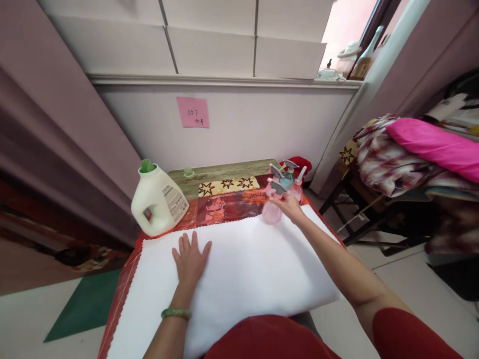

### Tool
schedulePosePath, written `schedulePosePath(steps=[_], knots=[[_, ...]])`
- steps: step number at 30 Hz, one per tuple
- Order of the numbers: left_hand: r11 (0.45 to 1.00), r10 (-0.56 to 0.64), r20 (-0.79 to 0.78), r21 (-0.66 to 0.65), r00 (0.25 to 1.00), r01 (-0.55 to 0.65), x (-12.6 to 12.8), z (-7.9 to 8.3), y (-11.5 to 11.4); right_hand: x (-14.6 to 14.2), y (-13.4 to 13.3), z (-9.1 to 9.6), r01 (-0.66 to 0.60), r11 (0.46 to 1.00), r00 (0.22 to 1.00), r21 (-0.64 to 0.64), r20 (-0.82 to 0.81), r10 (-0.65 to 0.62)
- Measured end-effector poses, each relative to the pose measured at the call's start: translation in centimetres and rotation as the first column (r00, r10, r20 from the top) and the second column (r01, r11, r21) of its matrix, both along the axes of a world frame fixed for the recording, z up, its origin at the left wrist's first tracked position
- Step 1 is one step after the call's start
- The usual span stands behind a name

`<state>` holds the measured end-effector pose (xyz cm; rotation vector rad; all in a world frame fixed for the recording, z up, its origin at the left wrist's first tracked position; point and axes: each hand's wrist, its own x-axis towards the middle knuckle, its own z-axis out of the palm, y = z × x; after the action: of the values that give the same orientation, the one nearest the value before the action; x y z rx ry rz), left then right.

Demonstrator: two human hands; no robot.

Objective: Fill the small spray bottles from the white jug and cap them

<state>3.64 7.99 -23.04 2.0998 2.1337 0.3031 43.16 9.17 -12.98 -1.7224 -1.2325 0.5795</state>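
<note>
Fingers spread, my left hand (190,262) lies flat on a white cloth (239,269) that covers the near part of the table. My right hand (290,207) is closed around the neck of a pink spray bottle (272,213) with a grey trigger head, at the cloth's far right edge. Just behind it stand a teal spray bottle (287,178) and another pink spray bottle (297,190). A pale green detergent jug (157,202) stands without its cap at the far left corner, its green spout showing.
The table has a red patterned cover (228,207) and a wood-look back strip (213,174). A pink note (193,112) is stuck on the wall behind. Curtains (71,114) hang at the left. Clothes (392,154) are piled on a chair at the right.
</note>
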Motion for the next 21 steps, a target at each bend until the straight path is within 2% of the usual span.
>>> schedulePosePath(steps=[4,8,16,21], knots=[[1.0,0.009,-0.013,0.003,1.0,-0.009,0.0,-0.1,0.1,3.6,1.9,0.0,0.082,0.997,0.995,0.008,0.059,-0.082],[1.0,0.01,-0.01,0.003,1.0,-0.01,-0.1,-0.2,0.2,5.3,2.9,-1.0,0.128,0.992,0.986,0.006,0.111,-0.128],[1.0,0.009,-0.011,-0.004,1.0,-0.009,-0.2,0.0,0.1,5.7,3.8,-3.2,0.178,0.984,0.967,-0.019,0.188,-0.172],[1.0,0.004,0.01,0.008,1.0,-0.004,-0.3,-0.1,0.2,5.5,3.6,-3.6,0.232,0.972,0.941,-0.036,0.26,-0.215]])
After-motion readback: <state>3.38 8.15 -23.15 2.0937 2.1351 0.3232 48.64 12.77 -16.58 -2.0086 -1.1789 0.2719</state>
